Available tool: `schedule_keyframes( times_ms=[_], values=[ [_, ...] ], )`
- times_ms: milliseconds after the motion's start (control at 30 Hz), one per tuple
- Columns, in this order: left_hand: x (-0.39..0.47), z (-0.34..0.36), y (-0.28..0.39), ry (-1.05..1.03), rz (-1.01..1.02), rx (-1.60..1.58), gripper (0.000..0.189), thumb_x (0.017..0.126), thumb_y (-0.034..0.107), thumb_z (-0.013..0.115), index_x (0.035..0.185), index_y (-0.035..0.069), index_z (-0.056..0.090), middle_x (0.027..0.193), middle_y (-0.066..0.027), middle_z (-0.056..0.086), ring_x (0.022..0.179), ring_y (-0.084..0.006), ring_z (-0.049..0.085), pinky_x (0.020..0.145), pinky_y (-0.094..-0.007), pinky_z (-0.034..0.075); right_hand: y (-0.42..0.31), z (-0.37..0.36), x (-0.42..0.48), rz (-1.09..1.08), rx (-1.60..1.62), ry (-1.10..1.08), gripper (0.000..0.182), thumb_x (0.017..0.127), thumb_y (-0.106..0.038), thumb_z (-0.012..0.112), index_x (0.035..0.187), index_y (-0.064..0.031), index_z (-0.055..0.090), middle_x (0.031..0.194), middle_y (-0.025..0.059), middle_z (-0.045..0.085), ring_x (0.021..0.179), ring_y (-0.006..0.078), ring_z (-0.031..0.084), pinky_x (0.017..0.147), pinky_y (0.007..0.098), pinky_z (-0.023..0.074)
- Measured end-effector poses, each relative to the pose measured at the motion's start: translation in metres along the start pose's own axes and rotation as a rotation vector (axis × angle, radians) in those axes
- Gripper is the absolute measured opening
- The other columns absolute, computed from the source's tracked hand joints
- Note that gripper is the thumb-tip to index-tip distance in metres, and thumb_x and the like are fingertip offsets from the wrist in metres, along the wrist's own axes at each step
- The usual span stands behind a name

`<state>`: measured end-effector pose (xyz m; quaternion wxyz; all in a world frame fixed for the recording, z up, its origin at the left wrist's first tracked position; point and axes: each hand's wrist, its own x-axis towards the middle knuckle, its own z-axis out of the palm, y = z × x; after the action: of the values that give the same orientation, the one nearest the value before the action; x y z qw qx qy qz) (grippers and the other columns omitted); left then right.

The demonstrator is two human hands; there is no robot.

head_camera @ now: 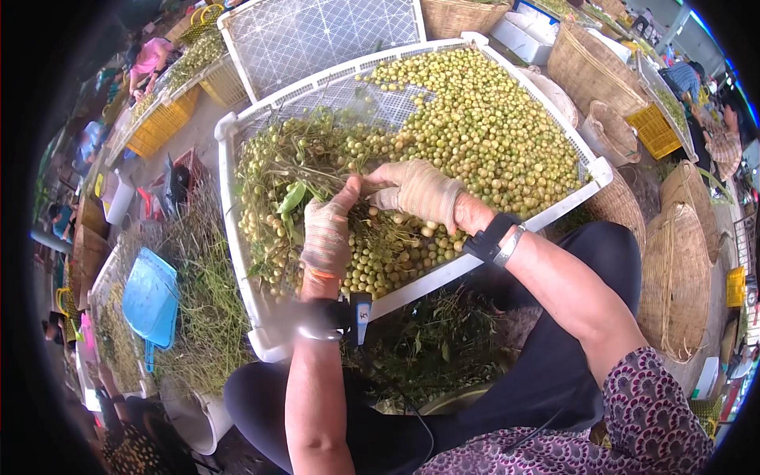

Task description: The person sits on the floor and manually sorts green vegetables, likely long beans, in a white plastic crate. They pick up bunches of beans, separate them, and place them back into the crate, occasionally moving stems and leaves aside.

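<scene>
A white plastic mesh tray [227,202] lies before me, tilted in the view. Loose round yellow-green fruits [493,130] cover its right side, and a tangle of fruit-bearing stems [297,142] fills the left. My left hand [329,234], in a knitted fingerless glove, pinches thin brown stems between thumb and fingers. From the right, my right hand [418,190], gloved likewise, grips the same stems close to the left thumb. Its fingertips are partly hidden among the stalks. A green leaf [292,197] hangs beside the left thumb. More loose fruits lie under both hands.
Cut stems [208,297] are heaped left of the tray, with a blue plastic dustpan [151,297] over them. Wicker baskets [677,279] stand at the right. Another white mesh tray [326,41] leans behind. A person in pink [151,56] works at the far left.
</scene>
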<state>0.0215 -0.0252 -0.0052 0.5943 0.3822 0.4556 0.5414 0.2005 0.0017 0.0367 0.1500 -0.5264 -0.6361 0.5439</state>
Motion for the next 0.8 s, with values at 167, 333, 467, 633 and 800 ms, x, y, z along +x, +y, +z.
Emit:
schedule_keyframes(
  times_ms=[167,333,467,633,800],
  values=[
    [0.007,0.006,-0.010,0.174,0.105,0.032,0.020,0.090,0.019,0.072,0.099,0.002,0.071,0.084,-0.0027,0.070,0.067,-0.0120,0.064,0.061,-0.0264,0.052,0.016,0.004,0.009,-0.253,-0.502,0.239,0.038,0.085,-0.041,0.068,0.100,-0.0065,0.071,0.091,0.0188,0.070,0.088,0.0349,0.068,0.078,0.0426,0.0522],
    [0.011,-0.010,-0.005,0.241,0.140,-0.018,0.018,0.090,0.020,0.073,0.095,0.003,0.068,0.078,-0.0041,0.068,0.066,-0.0135,0.064,0.055,-0.0283,0.052,0.014,-0.021,0.005,-0.071,-0.697,0.070,0.046,0.083,-0.049,0.068,0.107,-0.0096,0.071,0.087,0.0175,0.071,0.088,0.0327,0.069,0.079,0.0421,0.0526],
    [0.007,-0.016,0.010,0.137,0.012,-0.030,0.025,0.094,0.028,0.067,0.097,0.004,0.068,0.079,-0.0042,0.068,0.064,-0.0127,0.061,0.057,-0.0269,0.049,0.047,-0.036,0.008,-0.154,-0.101,0.022,0.057,0.089,-0.034,0.072,0.136,-0.0065,0.056,0.122,0.0147,0.065,0.108,0.0221,0.065,0.093,0.0356,0.0507],
    [0.000,-0.008,0.012,0.011,-0.039,-0.044,0.030,0.096,0.030,0.065,0.105,0.002,0.070,0.089,-0.0032,0.068,0.074,-0.0115,0.061,0.068,-0.0256,0.048,0.041,-0.015,0.020,-0.405,0.268,-0.192,0.066,0.093,-0.032,0.070,0.145,-0.0037,0.044,0.134,0.0120,0.059,0.118,0.0185,0.058,0.101,0.0336,0.0469],
    [0.001,0.001,-0.002,0.000,0.018,-0.054,0.029,0.095,0.027,0.065,0.108,0.001,0.070,0.091,-0.0024,0.069,0.078,-0.0117,0.061,0.070,-0.0273,0.048,0.017,0.004,0.009,-0.239,0.225,-0.043,0.056,0.090,-0.041,0.071,0.133,-0.0067,0.058,0.107,0.0035,0.069,0.090,0.0129,0.063,0.069,0.0308,0.0519]
  ],
)
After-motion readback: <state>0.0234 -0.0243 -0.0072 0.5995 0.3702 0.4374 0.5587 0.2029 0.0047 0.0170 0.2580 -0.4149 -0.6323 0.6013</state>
